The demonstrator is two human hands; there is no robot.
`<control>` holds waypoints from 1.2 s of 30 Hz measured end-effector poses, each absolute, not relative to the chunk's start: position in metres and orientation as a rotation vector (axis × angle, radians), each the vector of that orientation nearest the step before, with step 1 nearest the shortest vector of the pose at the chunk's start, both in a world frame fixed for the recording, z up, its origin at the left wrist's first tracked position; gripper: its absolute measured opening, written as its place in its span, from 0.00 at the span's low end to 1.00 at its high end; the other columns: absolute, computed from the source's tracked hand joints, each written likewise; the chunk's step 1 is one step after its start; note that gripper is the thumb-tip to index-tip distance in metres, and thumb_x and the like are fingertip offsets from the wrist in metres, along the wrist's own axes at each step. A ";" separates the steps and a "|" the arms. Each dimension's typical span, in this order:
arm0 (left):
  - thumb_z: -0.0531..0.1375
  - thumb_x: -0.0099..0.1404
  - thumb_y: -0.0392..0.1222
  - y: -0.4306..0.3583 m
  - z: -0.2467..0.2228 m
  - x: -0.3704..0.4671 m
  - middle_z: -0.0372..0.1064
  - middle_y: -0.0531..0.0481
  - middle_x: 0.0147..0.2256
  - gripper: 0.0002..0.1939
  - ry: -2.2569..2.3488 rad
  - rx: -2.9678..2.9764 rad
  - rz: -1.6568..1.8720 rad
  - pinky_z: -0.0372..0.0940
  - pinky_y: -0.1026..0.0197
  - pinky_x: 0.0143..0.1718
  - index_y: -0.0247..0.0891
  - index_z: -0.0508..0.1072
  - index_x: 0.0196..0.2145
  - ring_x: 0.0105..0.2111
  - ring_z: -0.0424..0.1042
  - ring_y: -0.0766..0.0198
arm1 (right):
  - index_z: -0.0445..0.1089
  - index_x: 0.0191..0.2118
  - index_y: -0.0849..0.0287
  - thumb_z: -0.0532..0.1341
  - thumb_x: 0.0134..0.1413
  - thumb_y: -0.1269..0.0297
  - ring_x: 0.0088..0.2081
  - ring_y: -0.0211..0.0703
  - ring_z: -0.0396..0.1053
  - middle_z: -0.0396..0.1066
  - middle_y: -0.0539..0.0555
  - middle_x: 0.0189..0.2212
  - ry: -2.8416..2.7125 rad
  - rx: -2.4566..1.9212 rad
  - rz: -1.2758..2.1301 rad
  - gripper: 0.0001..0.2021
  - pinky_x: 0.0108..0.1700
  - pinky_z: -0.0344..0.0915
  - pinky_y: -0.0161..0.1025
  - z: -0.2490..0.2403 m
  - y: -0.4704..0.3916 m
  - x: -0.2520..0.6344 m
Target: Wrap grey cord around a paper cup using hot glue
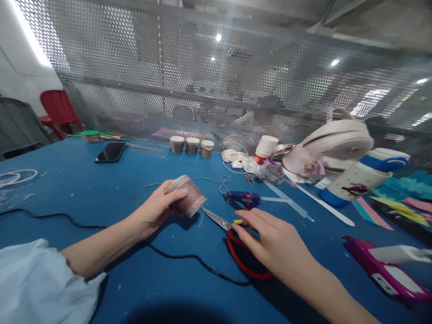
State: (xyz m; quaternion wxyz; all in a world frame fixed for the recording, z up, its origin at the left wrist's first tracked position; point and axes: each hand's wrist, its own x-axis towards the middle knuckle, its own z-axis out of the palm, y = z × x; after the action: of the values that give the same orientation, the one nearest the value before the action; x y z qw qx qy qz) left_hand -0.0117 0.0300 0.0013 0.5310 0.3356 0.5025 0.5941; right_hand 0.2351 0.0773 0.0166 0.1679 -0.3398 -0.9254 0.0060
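Observation:
My left hand (162, 204) is closed around a small cup wrapped in pinkish-grey string (191, 196), which it holds tilted just above the table. A loose end of thread (201, 220) hangs near the cup's lower rim. Scissors with red handles (231, 245) point towards the cup, their blade tips close to it. Over the scissors' handles is my right hand (270, 234), thumb and fingers curled in; a small yellow piece (238, 221) shows between them, and what it belongs to is hidden. Just beyond lies a blue glue gun (243, 198) with a glue stick at its rear.
Three wrapped cups (192, 146) stand at the back of the blue table (135, 261). A phone (110, 152) lies left, a black cord (189, 256) crosses the front. To the right are stacked paper cups (266, 146), a bag (334, 144), a bottle (357, 180) and a purple tool (384, 270).

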 end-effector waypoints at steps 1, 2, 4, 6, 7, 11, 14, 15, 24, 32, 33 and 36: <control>0.66 0.53 0.46 0.030 0.000 -0.011 0.70 0.50 0.35 0.20 1.185 0.801 1.395 0.67 0.62 0.29 0.39 0.68 0.43 0.31 0.70 0.63 | 0.71 0.43 0.61 0.54 0.60 0.64 0.34 0.47 0.71 0.73 0.58 0.33 -2.554 -0.863 0.117 0.11 0.34 0.68 0.41 0.019 0.078 0.230; 0.66 0.53 0.46 0.029 -0.002 -0.010 0.70 0.50 0.35 0.20 1.167 0.805 1.378 0.66 0.63 0.28 0.39 0.68 0.42 0.30 0.69 0.63 | 0.71 0.41 0.61 0.55 0.60 0.65 0.33 0.43 0.71 0.73 0.56 0.32 -2.493 -0.770 0.225 0.09 0.35 0.67 0.39 0.020 0.079 0.224; 0.65 0.54 0.46 0.029 -0.005 -0.008 0.69 0.51 0.34 0.19 1.141 0.816 1.352 0.65 0.64 0.28 0.38 0.68 0.41 0.30 0.68 0.65 | 0.70 0.38 0.60 0.57 0.58 0.68 0.31 0.40 0.70 0.72 0.54 0.32 -2.413 -0.662 0.404 0.05 0.35 0.67 0.37 0.020 0.081 0.211; 0.65 0.54 0.46 0.029 -0.008 -0.007 0.69 0.51 0.34 0.20 1.139 0.825 1.327 0.64 0.65 0.29 0.38 0.67 0.42 0.30 0.68 0.66 | 0.69 0.38 0.59 0.60 0.57 0.68 0.31 0.39 0.69 0.71 0.53 0.32 -2.360 -0.631 0.500 0.04 0.35 0.66 0.36 0.018 0.083 0.201; 0.65 0.54 0.46 0.029 -0.009 -0.006 0.69 0.51 0.35 0.21 1.140 0.827 1.318 0.64 0.65 0.29 0.38 0.67 0.43 0.30 0.68 0.66 | 0.69 0.39 0.59 0.60 0.56 0.69 0.31 0.39 0.69 0.71 0.53 0.33 -2.340 -0.617 0.523 0.05 0.35 0.67 0.36 0.016 0.083 0.197; 0.66 0.53 0.47 0.028 -0.011 -0.006 0.70 0.49 0.37 0.23 1.144 0.828 1.290 0.64 0.62 0.32 0.38 0.67 0.44 0.32 0.69 0.64 | 0.70 0.41 0.58 0.60 0.56 0.71 0.35 0.40 0.69 0.72 0.54 0.35 -2.288 -0.471 0.501 0.07 0.39 0.67 0.38 0.009 0.082 0.193; 0.65 0.54 0.47 0.026 -0.012 -0.004 0.70 0.48 0.38 0.23 1.145 0.837 1.259 0.64 0.61 0.34 0.38 0.66 0.45 0.33 0.69 0.63 | 0.71 0.41 0.58 0.59 0.58 0.72 0.37 0.41 0.69 0.72 0.55 0.34 -2.294 -0.415 0.480 0.07 0.40 0.66 0.40 0.005 0.080 0.195; 0.65 0.54 0.47 0.025 -0.012 -0.004 0.70 0.48 0.38 0.23 1.142 0.838 1.252 0.64 0.61 0.34 0.38 0.66 0.45 0.33 0.69 0.63 | 0.71 0.40 0.58 0.58 0.58 0.71 0.36 0.41 0.69 0.72 0.55 0.34 -2.301 -0.413 0.472 0.06 0.39 0.66 0.40 0.005 0.080 0.195; 0.66 0.53 0.47 0.024 -0.011 0.001 0.68 0.50 0.35 0.21 1.154 0.846 1.221 0.64 0.62 0.31 0.37 0.65 0.41 0.31 0.68 0.65 | 0.68 0.31 0.60 0.55 0.60 0.71 0.32 0.40 0.65 0.70 0.53 0.28 -2.348 -0.470 0.391 0.07 0.37 0.62 0.40 0.006 0.075 0.195; 0.68 0.50 0.46 0.023 -0.014 0.000 0.64 0.57 0.29 0.20 1.248 1.007 1.299 0.59 0.66 0.29 0.38 0.63 0.36 0.27 0.63 0.69 | 0.66 0.28 0.58 0.58 0.58 0.69 0.32 0.39 0.65 0.69 0.49 0.27 -2.419 -0.721 0.521 0.07 0.38 0.59 0.38 0.005 0.074 0.199; 0.67 0.50 0.47 0.023 -0.014 -0.001 0.64 0.57 0.29 0.21 1.267 1.039 1.299 0.58 0.66 0.29 0.38 0.63 0.36 0.28 0.63 0.69 | 0.66 0.28 0.58 0.58 0.59 0.69 0.32 0.39 0.65 0.69 0.49 0.28 -2.432 -0.732 0.545 0.07 0.38 0.58 0.38 0.006 0.074 0.199; 0.67 0.50 0.48 0.023 -0.013 -0.003 0.63 0.57 0.31 0.21 1.311 1.132 1.289 0.57 0.67 0.31 0.38 0.64 0.37 0.29 0.62 0.69 | 0.67 0.28 0.58 0.58 0.59 0.68 0.32 0.38 0.65 0.69 0.48 0.28 -2.492 -0.748 0.545 0.08 0.39 0.57 0.38 0.011 0.074 0.201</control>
State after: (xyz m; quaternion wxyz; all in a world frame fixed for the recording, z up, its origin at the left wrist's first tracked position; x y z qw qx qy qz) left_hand -0.0033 0.0231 -0.0128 0.4718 0.4623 0.5353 0.5265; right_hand 0.2007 0.0742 0.0109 0.2395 -0.2732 -0.9101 0.1992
